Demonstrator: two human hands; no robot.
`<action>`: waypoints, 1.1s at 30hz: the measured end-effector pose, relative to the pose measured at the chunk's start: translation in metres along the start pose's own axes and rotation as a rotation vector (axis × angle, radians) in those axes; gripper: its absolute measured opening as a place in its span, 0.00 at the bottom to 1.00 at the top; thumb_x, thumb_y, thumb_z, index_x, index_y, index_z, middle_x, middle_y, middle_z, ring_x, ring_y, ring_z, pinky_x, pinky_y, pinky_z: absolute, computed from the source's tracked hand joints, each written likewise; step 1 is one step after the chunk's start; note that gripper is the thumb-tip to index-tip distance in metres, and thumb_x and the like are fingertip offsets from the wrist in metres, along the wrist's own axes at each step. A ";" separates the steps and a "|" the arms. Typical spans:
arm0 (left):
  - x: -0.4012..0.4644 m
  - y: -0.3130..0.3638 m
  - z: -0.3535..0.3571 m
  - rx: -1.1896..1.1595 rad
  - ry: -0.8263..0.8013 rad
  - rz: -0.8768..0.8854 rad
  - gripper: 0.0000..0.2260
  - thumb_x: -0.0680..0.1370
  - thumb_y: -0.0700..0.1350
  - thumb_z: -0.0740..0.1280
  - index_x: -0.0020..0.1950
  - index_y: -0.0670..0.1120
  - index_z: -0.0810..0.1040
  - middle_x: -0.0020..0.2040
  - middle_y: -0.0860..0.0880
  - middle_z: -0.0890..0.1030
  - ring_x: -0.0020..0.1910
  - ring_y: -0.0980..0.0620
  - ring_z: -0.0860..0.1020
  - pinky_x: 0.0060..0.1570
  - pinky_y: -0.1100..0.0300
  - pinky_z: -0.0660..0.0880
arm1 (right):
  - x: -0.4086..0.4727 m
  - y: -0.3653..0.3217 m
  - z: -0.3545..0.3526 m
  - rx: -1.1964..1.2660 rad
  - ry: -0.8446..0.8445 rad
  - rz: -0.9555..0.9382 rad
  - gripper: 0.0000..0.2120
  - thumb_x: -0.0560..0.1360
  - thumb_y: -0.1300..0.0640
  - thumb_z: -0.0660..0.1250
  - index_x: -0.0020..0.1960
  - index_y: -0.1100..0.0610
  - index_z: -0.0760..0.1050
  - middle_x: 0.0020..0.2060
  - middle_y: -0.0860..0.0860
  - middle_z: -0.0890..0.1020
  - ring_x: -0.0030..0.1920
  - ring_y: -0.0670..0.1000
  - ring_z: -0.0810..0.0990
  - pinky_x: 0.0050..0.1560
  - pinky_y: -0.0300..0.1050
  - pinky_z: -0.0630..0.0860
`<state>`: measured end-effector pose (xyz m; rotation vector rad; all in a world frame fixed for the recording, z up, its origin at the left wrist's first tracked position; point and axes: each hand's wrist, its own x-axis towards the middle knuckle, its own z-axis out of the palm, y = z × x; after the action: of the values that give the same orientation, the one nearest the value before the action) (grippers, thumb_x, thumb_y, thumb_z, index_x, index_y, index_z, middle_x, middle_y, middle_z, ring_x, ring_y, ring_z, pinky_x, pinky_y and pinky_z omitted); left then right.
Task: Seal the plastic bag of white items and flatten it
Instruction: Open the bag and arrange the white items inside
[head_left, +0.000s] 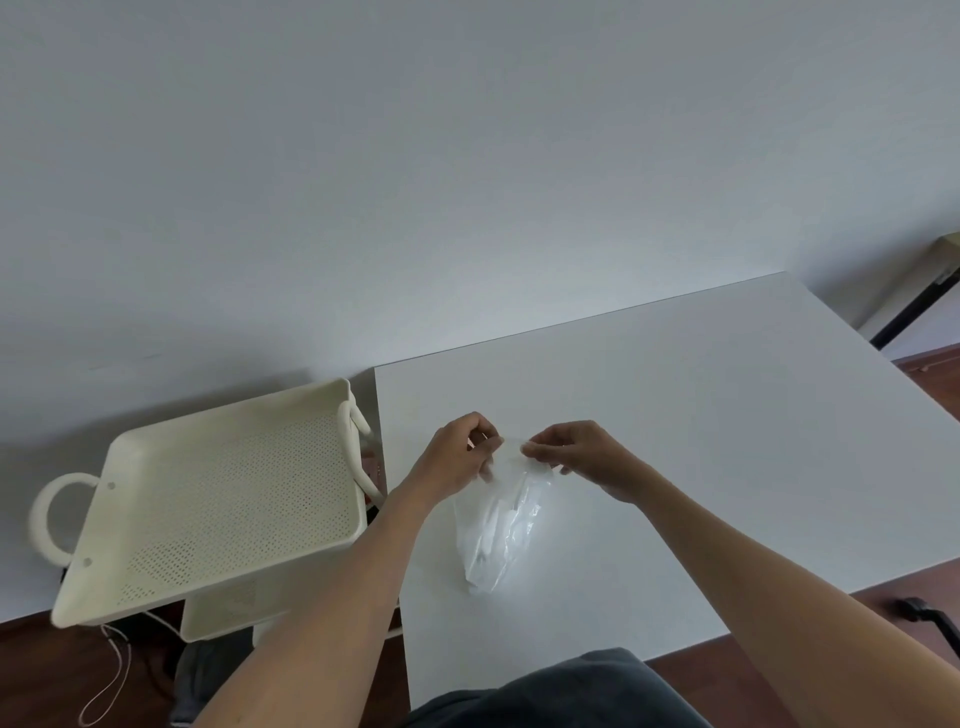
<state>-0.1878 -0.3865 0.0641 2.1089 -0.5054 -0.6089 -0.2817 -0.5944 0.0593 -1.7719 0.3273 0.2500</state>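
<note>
Clear plastic bag (501, 525) w/ white items inside lies on the white table (727, 441), just below centre of frame, its top edge lifted toward the far side. Left hand (457, 457) pinches the bag's top edge at its left end, fingers curled round the plastic; right hand (576, 457) pinches the same edge at its right end, thumb & fingertips clamped on it. Both hands sit close together, nearly touching, at mid-frame. Can't tell if the strip betw. them is closed. Bag body is puffy & creased, not flat. Cream perforated tray (218, 499) w/ loop handles stands at lower left of frame, beside the table's left edge. Plain wall fills the upper half.
</note>
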 end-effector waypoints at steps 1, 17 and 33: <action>-0.001 -0.001 0.001 -0.022 -0.011 -0.007 0.02 0.82 0.44 0.66 0.52 0.47 0.78 0.41 0.46 0.83 0.31 0.54 0.83 0.37 0.55 0.78 | 0.000 0.000 -0.001 0.003 0.008 -0.003 0.11 0.75 0.49 0.77 0.50 0.56 0.87 0.46 0.59 0.87 0.39 0.44 0.80 0.42 0.37 0.73; -0.002 -0.001 -0.001 -0.059 -0.068 -0.080 0.05 0.81 0.48 0.65 0.51 0.48 0.73 0.40 0.48 0.86 0.32 0.46 0.87 0.45 0.49 0.80 | 0.000 0.000 0.002 -0.001 -0.063 0.097 0.17 0.75 0.45 0.75 0.51 0.58 0.84 0.41 0.50 0.87 0.41 0.44 0.83 0.43 0.39 0.73; -0.006 -0.014 -0.008 -0.001 0.149 -0.025 0.07 0.80 0.47 0.67 0.49 0.43 0.76 0.49 0.42 0.78 0.28 0.56 0.81 0.29 0.64 0.77 | 0.011 0.003 0.017 0.056 -0.109 0.099 0.16 0.73 0.47 0.78 0.46 0.60 0.82 0.37 0.52 0.84 0.39 0.49 0.83 0.46 0.42 0.83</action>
<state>-0.1858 -0.3704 0.0583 2.1434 -0.3954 -0.4620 -0.2719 -0.5793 0.0487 -1.6815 0.3410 0.4030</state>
